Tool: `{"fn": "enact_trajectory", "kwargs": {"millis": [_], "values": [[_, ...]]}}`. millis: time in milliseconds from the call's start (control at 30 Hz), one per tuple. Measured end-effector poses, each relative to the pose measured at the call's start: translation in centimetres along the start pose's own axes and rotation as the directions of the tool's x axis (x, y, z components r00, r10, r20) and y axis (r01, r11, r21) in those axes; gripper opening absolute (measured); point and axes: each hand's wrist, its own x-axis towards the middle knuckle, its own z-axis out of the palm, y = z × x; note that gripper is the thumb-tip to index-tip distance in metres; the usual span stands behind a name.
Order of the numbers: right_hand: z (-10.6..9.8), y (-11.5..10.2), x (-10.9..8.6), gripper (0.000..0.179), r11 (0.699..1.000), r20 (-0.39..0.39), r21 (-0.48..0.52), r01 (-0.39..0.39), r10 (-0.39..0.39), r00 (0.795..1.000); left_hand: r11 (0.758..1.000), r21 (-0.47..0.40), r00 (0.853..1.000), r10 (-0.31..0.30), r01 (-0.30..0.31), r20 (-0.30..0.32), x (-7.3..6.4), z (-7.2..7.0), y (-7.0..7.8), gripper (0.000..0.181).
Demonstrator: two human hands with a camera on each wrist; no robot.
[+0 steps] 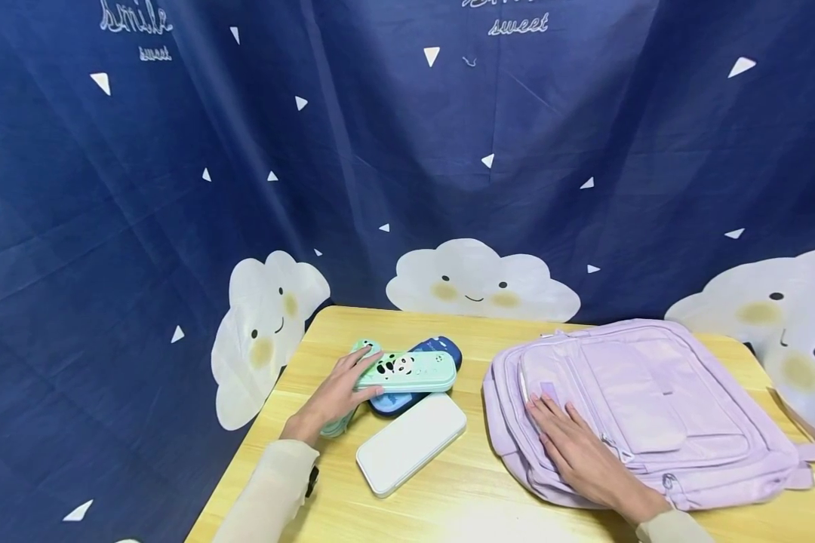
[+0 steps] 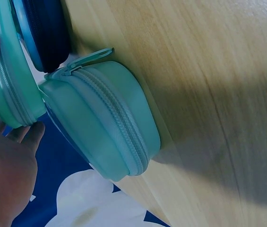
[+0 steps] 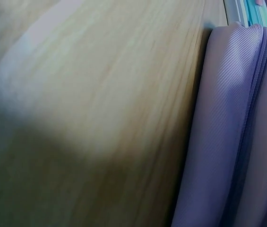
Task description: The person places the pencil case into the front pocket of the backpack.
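A mint green pencil case (image 1: 421,371) with a panda print lies across the other cases in the head view. My left hand (image 1: 333,394) grips its left end, thumb along the near side and fingers round the end. Under it are a second green case (image 2: 100,118), seen with its zipper in the left wrist view, and a blue case (image 1: 441,346). A white case (image 1: 411,443) lies in front of them. On the right, my right hand (image 1: 576,450) rests with straight fingers on the front of a lilac backpack (image 1: 641,392), which lies flat; its side shows in the right wrist view.
Everything lies on a light wooden table (image 1: 475,483). Behind it and to the left hangs a dark blue curtain (image 1: 394,151) with clouds and white triangles. A backpack strap (image 1: 813,451) reaches toward the table's right edge.
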Motion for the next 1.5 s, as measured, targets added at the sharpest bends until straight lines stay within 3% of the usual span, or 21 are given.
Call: {"fn": "enact_trajectory", "kwargs": {"millis": [200, 567, 833, 1067, 1500], "values": [[-0.45, -0.45, 0.28, 0.054, 0.999, -0.013, 0.033, -0.026, 0.026, 1.000, 1.000, -0.007, 1.000, -0.002, 0.002, -0.003, 0.00, 0.04, -0.10, 0.073], [-0.17, -0.11, 0.17, 0.054, 1.000, -0.021, 0.023, 0.015, -0.015, 1.000, 1.000, -0.004, 1.000, 0.003, -0.003, -0.002, 0.06, 0.02, -0.06, 0.072], [-0.10, -0.09, 0.14, 0.051, 1.000, -0.011, -0.007, -0.009, 0.009, 1.000, 1.000, -0.010, 1.000, -0.003, 0.003, -0.001, 0.14, -0.01, -0.04, 0.072], [-0.34, -0.63, 0.20, 0.051, 0.996, -0.003, 0.008, -0.089, 0.089, 0.996, 1.000, -0.005, 1.000, 0.002, -0.002, -0.005, 0.06, 0.07, -0.18, 0.072], [-0.54, -0.64, 0.14, 0.054, 0.994, 0.038, 0.027, -0.107, 0.106, 0.994, 1.000, -0.017, 1.000, -0.001, 0.001, -0.006, 0.06, 0.04, -0.02, 0.072]]}}
